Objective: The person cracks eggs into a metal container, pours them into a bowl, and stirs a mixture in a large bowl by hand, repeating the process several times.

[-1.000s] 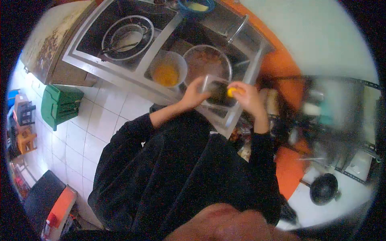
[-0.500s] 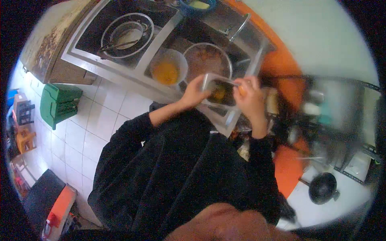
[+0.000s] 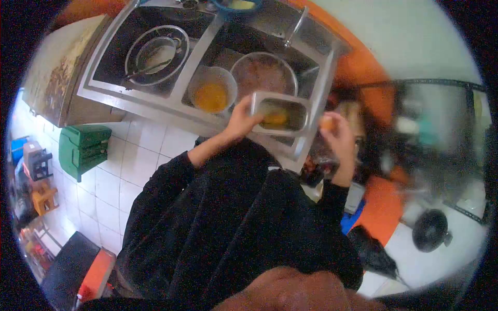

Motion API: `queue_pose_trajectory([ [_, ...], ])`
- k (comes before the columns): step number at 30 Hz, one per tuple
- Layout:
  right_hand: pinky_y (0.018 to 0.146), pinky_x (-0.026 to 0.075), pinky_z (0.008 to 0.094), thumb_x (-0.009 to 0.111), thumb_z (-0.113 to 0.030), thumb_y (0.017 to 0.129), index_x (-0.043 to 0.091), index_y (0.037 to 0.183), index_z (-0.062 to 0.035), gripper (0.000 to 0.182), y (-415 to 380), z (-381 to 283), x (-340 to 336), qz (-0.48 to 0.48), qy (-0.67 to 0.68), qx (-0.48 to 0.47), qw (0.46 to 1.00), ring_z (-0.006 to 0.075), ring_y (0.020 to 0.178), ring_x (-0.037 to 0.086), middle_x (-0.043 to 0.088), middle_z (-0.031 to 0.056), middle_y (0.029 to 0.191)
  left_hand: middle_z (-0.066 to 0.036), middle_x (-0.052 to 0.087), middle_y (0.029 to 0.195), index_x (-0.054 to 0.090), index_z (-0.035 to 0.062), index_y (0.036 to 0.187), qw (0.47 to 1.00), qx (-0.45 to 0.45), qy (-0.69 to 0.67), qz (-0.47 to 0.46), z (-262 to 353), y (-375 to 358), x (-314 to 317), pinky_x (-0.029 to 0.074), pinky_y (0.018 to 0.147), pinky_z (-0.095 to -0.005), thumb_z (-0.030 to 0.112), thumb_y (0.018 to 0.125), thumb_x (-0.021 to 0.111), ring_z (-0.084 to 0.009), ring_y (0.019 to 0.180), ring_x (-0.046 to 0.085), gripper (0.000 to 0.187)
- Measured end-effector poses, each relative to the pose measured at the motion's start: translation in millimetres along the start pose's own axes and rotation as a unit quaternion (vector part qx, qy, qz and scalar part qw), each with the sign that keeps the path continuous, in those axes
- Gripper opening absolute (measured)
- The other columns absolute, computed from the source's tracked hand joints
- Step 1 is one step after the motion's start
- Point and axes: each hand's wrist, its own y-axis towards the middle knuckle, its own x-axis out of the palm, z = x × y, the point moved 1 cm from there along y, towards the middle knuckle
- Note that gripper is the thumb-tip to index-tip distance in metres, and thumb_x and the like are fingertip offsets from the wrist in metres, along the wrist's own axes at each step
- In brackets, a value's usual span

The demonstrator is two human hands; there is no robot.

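My left hand (image 3: 241, 120) grips the left end of a rectangular metal container (image 3: 296, 101), thumb over the rim. Yellow, egg-like contents (image 3: 275, 118) lie inside it. To the right of the container, apart from its rim, my right hand (image 3: 341, 139) is closed around an orange-brown egg (image 3: 327, 123), partly hidden by the fingers. Just beyond my left hand stands a translucent bowl (image 3: 228, 78) with yellow-orange liquid. Behind the container, a large round basin (image 3: 292, 74) of brownish contents sits in the sink.
The steel double sink (image 3: 194, 70) holds a round pan with a strainer (image 3: 155, 54) in its left basin. A tap (image 3: 296, 28) rises at the back. Left on the tiled floor is a green bin (image 3: 83, 150). At right are a rack (image 3: 441, 83) and a black wok (image 3: 430, 230).
My right hand has moved right, away from the container's rim, with the egg still in it. My left hand keeps hold of the container. The whole view has shifted slightly.
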Motion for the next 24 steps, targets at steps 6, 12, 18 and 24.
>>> queue_pose_trajectory([
  [6, 0.085, 0.044, 0.0299, 0.064, -0.005, 0.073, 0.056, 0.107, -0.0066, 0.035, -101, 109, -77, 0.128, -0.160, 0.161, 0.965, 0.0210, 0.094, 0.057, 0.060, 0.0101, 0.101, -0.008, 0.058, 0.105, 0.053, 0.0013, 0.113, 0.999, 0.019, -0.043, 0.004, 1, -2, -6, 0.044, 0.085, -0.0302, 0.004, 0.073, 0.066, -0.0165, 0.098, 0.054, 0.042],
  [12, 0.078, 0.048, 0.0316, 0.062, -0.008, 0.077, 0.059, 0.104, -0.0064, 0.026, -82, 70, -33, 0.146, -0.246, 0.094, 0.954, 0.0260, 0.090, 0.060, 0.062, 0.0135, 0.097, -0.005, 0.055, 0.108, 0.048, 0.0008, 0.118, 0.997, 0.015, 0.076, -0.012, 15, -2, 5, 0.041, 0.090, -0.0296, -0.006, 0.071, 0.054, -0.0155, 0.101, 0.052, 0.048],
  [18, 0.070, 0.050, 0.0361, 0.058, -0.007, 0.078, 0.061, 0.092, -0.0005, 0.015, 1, -3, 80, -0.018, -0.103, -0.054, 0.993, 0.0301, 0.083, 0.062, 0.063, 0.0163, 0.089, -0.010, 0.058, 0.107, 0.052, 0.0000, 0.114, 0.999, 0.028, 0.031, -0.014, -4, -2, 12, 0.040, 0.091, -0.0320, 0.002, 0.067, 0.062, -0.0195, 0.102, 0.052, 0.048],
  [24, 0.070, 0.050, 0.0456, 0.053, -0.005, 0.075, 0.062, 0.082, 0.0008, 0.014, 29, 32, 120, -0.228, -0.349, 0.019, 0.909, 0.0366, 0.083, 0.061, 0.062, 0.0213, 0.088, -0.010, 0.057, 0.108, 0.051, -0.0005, 0.116, 0.999, 0.019, 0.034, -0.035, 16, -13, 16, 0.040, 0.091, -0.0320, 0.002, 0.067, 0.061, -0.0186, 0.102, 0.052, 0.049],
])
